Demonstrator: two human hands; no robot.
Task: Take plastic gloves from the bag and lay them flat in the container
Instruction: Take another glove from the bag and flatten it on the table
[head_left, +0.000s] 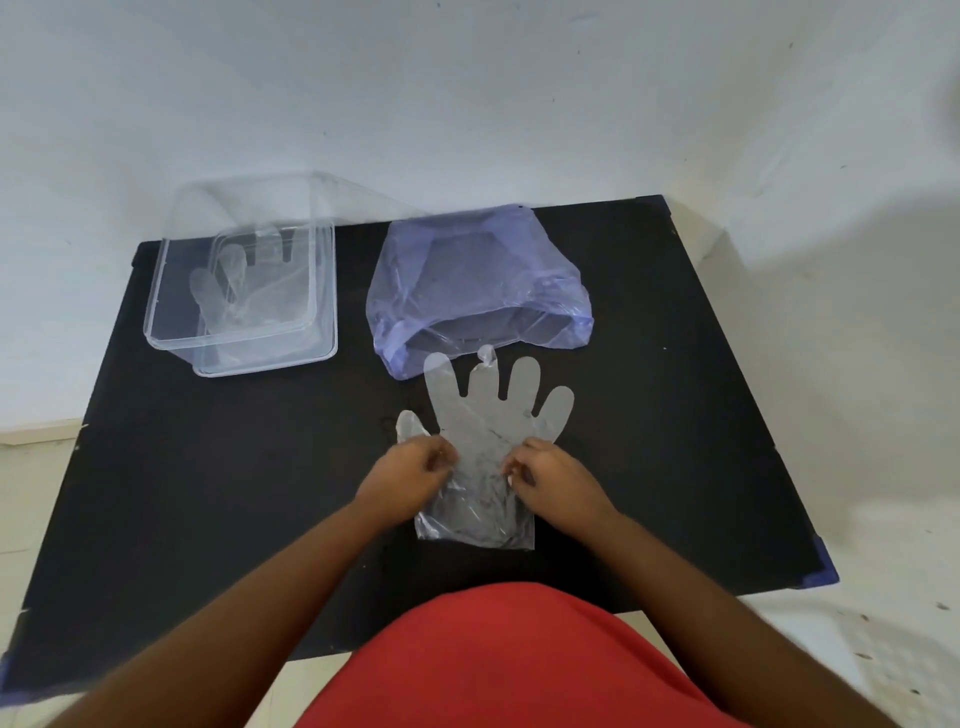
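Note:
A clear plastic glove (483, 415) lies spread on the black table, fingers pointing away from me toward the bag. My left hand (410, 475) pinches its left edge near the thumb. My right hand (550, 475) pinches its right edge at the palm. The blue translucent bag (467, 260) lies just beyond the glove, its mouth facing me. The clear container (322, 291) stands at the table's far left, and another glove (228, 291) lies flat inside it.
The black table (208, 493) stands against a white wall. Its far edge runs just behind the bag and container. White floor shows on the right. My red shirt (498, 660) fills the bottom of the view.

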